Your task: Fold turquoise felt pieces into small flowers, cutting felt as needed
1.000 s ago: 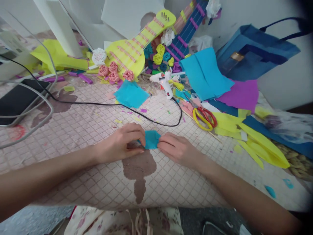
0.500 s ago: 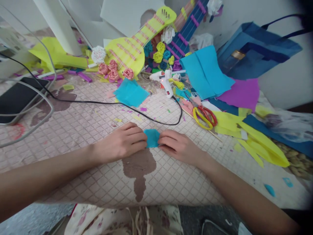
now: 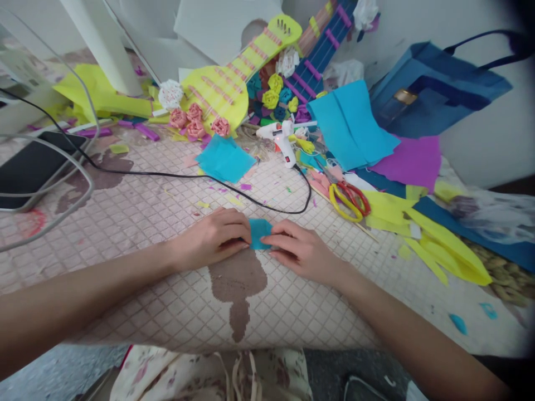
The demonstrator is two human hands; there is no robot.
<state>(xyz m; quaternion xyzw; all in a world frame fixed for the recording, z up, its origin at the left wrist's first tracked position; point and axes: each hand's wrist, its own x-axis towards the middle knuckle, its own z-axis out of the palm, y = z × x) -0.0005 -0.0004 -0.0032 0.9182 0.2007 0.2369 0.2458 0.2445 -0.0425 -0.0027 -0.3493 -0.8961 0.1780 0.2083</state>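
Note:
A small piece of blue crepe paper (image 3: 259, 233) lies on the patterned cloth between my two hands. My left hand (image 3: 225, 234) has its fingers curled and pressed on the paper's left edge. At the right edge, my right hand (image 3: 298, 248) pinches the paper, its fingertips reaching over the top. The paper's outer edges are hidden under the fingers. Farther back is a stack of blue paper squares (image 3: 226, 160). A white glue gun (image 3: 285, 146) stands beyond, its black cord (image 3: 267, 207) looping in front of it.
Red and yellow scissors (image 3: 349, 200) lie to the right, near yellow paper strips (image 3: 447, 253). A yellow paper guitar (image 3: 225, 89) with pink paper roses (image 3: 195, 120) leans at the back. A tablet-like dark device (image 3: 35, 167) lies left; a blue bag (image 3: 434, 89) stands back right.
My right hand's fingers have shifted left over the paper, covering more of its right side. My left hand stays nearly in place. The view has shifted slightly.

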